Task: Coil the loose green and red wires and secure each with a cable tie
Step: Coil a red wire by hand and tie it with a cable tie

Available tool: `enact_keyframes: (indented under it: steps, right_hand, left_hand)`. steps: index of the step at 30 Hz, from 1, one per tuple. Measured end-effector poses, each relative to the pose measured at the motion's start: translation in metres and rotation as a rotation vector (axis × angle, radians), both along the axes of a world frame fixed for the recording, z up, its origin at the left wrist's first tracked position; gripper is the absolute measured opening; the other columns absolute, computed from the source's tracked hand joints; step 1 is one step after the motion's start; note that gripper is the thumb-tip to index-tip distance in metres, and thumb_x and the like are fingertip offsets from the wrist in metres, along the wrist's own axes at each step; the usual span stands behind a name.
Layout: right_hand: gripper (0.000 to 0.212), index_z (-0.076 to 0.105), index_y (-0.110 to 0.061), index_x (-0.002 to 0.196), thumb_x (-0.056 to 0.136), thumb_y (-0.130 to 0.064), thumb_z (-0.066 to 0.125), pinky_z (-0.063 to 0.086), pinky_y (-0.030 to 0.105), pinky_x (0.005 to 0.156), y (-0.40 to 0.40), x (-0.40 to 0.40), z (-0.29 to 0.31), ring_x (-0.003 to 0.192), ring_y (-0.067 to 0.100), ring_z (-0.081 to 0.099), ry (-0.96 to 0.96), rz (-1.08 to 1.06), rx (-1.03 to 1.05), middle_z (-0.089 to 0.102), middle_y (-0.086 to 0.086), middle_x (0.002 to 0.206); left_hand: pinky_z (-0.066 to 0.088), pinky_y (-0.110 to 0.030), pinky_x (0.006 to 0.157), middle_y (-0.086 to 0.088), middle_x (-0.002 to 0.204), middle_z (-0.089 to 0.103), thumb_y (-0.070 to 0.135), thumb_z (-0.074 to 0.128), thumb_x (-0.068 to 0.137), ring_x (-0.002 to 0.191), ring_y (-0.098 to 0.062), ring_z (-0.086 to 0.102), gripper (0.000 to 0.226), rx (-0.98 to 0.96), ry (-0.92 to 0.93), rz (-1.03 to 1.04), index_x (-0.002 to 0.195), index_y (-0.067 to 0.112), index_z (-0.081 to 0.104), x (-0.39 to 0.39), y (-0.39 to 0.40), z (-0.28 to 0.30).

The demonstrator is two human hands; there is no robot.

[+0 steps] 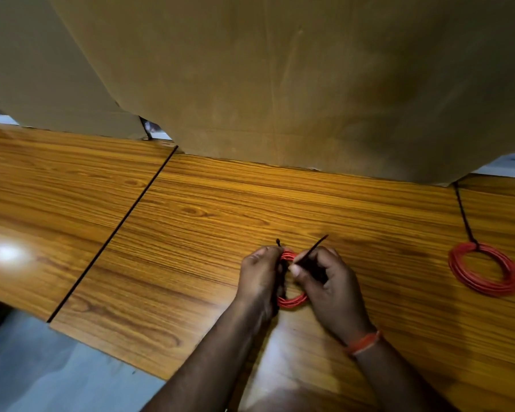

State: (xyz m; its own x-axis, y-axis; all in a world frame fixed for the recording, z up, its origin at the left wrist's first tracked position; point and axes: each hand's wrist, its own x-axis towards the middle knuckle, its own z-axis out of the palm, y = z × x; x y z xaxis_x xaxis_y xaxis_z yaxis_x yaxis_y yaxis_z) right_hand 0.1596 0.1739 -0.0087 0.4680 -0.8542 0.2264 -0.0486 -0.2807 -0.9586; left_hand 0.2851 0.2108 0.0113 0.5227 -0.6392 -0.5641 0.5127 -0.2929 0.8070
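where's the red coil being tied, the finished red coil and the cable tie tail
red coil in the hands (292,302), head view, lower arc showing between the wrists
finished red coil (470,281), head view, lower left of its ring on the table
cable tie tail (317,244), head view, black strip above the right hand

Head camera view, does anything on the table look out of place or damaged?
Nothing stands out. The left hand and right hand hold a red wire coil with a black cable tie between them. A second red coil, already tied, lies flat on the wooden table to the right.
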Motion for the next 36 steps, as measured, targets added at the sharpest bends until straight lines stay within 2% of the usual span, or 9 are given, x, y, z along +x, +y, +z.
enact_keyframes:
  steps: [2, 4, 8, 15, 19, 24, 28, 32, 36]
  right_hand:
    - [0.017, 0.071, -0.016, 0.097, 0.093, 0.001, 0.070, 0.051, 0.024, 0.079, 0.000, 0.002, 0.002, 0.088, 0.012, 0.067, -0.123, 0.065, 0.219, 0.071, 0.004, 0.090]
    - [0.017, 0.073, -0.013, 0.097, 0.093, 0.003, 0.067, 0.049, 0.021, 0.079, -0.002, 0.001, 0.005, 0.087, 0.010, 0.065, -0.124, 0.139, 0.255, 0.072, 0.006, 0.089]
    - [0.011, 0.073, -0.012, 0.094, 0.091, -0.011, 0.063, 0.048, 0.019, 0.080, -0.011, -0.007, 0.014, 0.086, 0.007, 0.062, -0.077, 0.274, 0.268, 0.072, 0.000, 0.087]
    - [0.021, 0.063, -0.019, 0.080, 0.097, -0.027, 0.054, 0.041, 0.030, 0.071, -0.022, -0.021, 0.022, 0.075, 0.006, 0.050, 0.063, 0.458, 0.226, 0.056, -0.011, 0.075]
    - [0.030, 0.061, -0.014, 0.080, 0.100, -0.033, 0.049, 0.039, 0.027, 0.065, -0.018, -0.020, 0.034, 0.069, 0.003, 0.051, -0.014, 0.130, 0.147, 0.057, -0.010, 0.071]
    - [0.024, 0.069, -0.016, 0.109, 0.109, -0.015, 0.045, 0.044, 0.020, 0.053, -0.030, -0.011, 0.057, 0.069, 0.014, 0.064, -0.234, -0.170, 0.234, 0.069, 0.002, 0.077]
    - [0.027, 0.064, -0.014, 0.128, 0.103, -0.012, 0.058, 0.050, 0.022, 0.061, -0.034, -0.001, 0.050, 0.061, 0.007, 0.061, 0.094, -0.286, -0.123, 0.069, -0.005, 0.073]
    - [0.004, 0.071, -0.013, 0.090, 0.089, -0.009, 0.072, 0.042, 0.022, 0.065, -0.030, 0.008, 0.037, 0.073, 0.020, 0.068, 0.263, -0.302, -0.397, 0.071, 0.001, 0.078]
    - [0.007, 0.076, -0.011, 0.088, 0.083, -0.010, 0.071, 0.053, 0.033, 0.068, -0.028, 0.011, 0.027, 0.078, 0.028, 0.068, 0.365, -0.236, -0.473, 0.071, 0.008, 0.085]
  left_hand:
    - [0.036, -0.021, 0.044, -0.008, 0.059, 0.059, 0.005, 0.057, 0.096, 0.048, -0.018, 0.050, 0.023, -0.052, -0.028, 0.037, 0.078, 0.011, 0.069, -0.004, -0.002, -0.001]
    - [0.049, -0.031, 0.065, -0.019, 0.076, 0.066, 0.003, 0.058, 0.095, 0.069, -0.027, 0.060, 0.023, -0.092, -0.024, 0.067, 0.078, 0.009, 0.073, -0.006, -0.003, -0.003]
    - [0.048, -0.040, 0.082, -0.021, 0.084, 0.068, 0.005, 0.059, 0.097, 0.083, -0.031, 0.062, 0.030, -0.122, -0.049, 0.080, 0.075, 0.014, 0.077, -0.007, -0.003, -0.009]
    - [0.050, -0.028, 0.065, -0.009, 0.074, 0.066, 0.006, 0.058, 0.101, 0.069, -0.019, 0.060, 0.032, -0.202, -0.077, 0.053, 0.075, 0.015, 0.074, -0.019, -0.002, -0.010]
    - [0.041, -0.030, 0.060, -0.007, 0.068, 0.056, 0.011, 0.061, 0.100, 0.063, -0.018, 0.049, 0.025, -0.163, -0.123, 0.049, 0.076, 0.014, 0.065, -0.022, -0.007, -0.014]
    - [0.026, -0.034, 0.056, -0.006, 0.067, 0.039, 0.021, 0.066, 0.094, 0.060, -0.018, 0.032, 0.022, -0.135, -0.202, 0.062, 0.075, 0.018, 0.056, -0.022, -0.011, -0.023]
    - [0.025, -0.033, 0.055, -0.005, 0.063, 0.043, 0.016, 0.065, 0.097, 0.058, -0.015, 0.034, 0.034, -0.140, -0.222, 0.043, 0.064, 0.019, 0.059, -0.023, -0.010, -0.026]
    - [0.020, -0.033, 0.052, 0.004, 0.054, 0.039, 0.015, 0.065, 0.097, 0.054, -0.013, 0.028, 0.048, -0.164, -0.219, 0.039, 0.051, 0.020, 0.052, -0.023, -0.010, -0.031]
    - [0.024, -0.033, 0.055, 0.005, 0.054, 0.043, 0.027, 0.068, 0.088, 0.057, -0.014, 0.031, 0.037, -0.183, -0.232, 0.056, 0.053, 0.020, 0.057, -0.025, -0.009, -0.034]
